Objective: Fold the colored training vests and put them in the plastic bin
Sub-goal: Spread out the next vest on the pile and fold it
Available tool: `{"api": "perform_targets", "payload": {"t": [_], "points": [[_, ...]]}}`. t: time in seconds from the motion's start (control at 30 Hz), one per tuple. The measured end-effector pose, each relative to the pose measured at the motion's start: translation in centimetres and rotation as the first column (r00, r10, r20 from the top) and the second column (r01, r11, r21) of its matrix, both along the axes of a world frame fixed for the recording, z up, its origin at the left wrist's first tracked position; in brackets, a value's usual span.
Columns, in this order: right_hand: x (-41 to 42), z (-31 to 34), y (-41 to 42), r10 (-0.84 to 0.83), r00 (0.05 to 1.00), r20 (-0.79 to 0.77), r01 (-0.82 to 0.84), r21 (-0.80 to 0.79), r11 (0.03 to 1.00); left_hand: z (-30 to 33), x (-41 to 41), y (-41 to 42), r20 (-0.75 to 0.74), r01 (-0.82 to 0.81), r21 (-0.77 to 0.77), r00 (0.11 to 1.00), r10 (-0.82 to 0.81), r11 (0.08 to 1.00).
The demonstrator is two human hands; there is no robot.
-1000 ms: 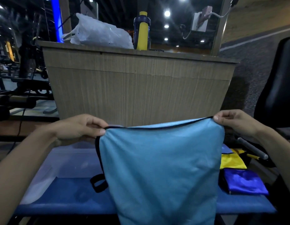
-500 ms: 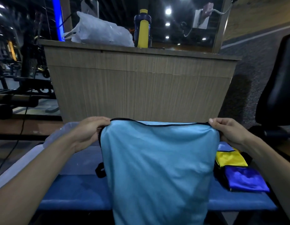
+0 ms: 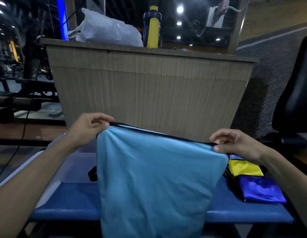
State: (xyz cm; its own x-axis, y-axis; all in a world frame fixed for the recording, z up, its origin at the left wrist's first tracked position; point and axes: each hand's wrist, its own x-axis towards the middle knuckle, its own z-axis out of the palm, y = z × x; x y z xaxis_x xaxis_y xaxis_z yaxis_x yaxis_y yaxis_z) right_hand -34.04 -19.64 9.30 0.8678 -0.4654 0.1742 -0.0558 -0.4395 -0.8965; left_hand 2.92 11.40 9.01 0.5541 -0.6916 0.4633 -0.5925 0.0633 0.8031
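A light blue training vest with black trim hangs in front of me over the blue bench. My left hand pinches its top left corner. My right hand pinches the top right corner, lower than the left, so the top edge slopes down to the right. A clear plastic bin sits on the bench at the left, partly hidden by my left arm and the vest. A yellow vest and a dark blue vest lie folded at the bench's right end.
A wooden counter stands right behind the bench, with a white plastic bag and a yellow and navy bottle on top. A black chair is at the right. Gym equipment fills the left.
The vest's top edge has tilted: my left hand rose slightly and my right hand dropped and moved inward. The vest hangs narrower than one second ago.
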Motion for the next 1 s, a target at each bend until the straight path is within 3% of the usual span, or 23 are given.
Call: {"api": "perform_targets", "payload": {"t": [0.13, 0.23, 0.5, 0.67, 1.0], "points": [[0.3, 0.3, 0.9, 0.041, 0.989, -0.141, -0.051, -0.066, 0.997, 0.6, 0.5, 0.0, 0.065, -0.024, 0.002, 0.998, 0.024, 1.000], [0.5, 0.4, 1.2, 0.025, 0.989, -0.147, -0.039, -0.091, 0.995, 0.9, 0.8, 0.2, 0.078, -0.012, -0.017, 0.997, 0.013, 1.000], [0.3, -0.3, 1.2, -0.024, 0.995, 0.102, 0.017, 0.068, 0.998, 1.0, 0.8, 1.4, -0.014, 0.105, 0.037, 0.994, -0.105, 0.994], [1.6, -0.8, 0.9, -0.204, 0.943, 0.262, 0.121, 0.300, 0.946, 0.6, 0.6, 1.4, -0.068, 0.159, 0.008, 0.985, -0.158, 0.987], [0.0, -1.1, -0.6, -0.214, 0.932, 0.293, 0.095, 0.372, 0.923, 0.6, 0.1, 1.8, -0.287, 0.236, -0.062, 0.927, -0.243, 0.970]]}}
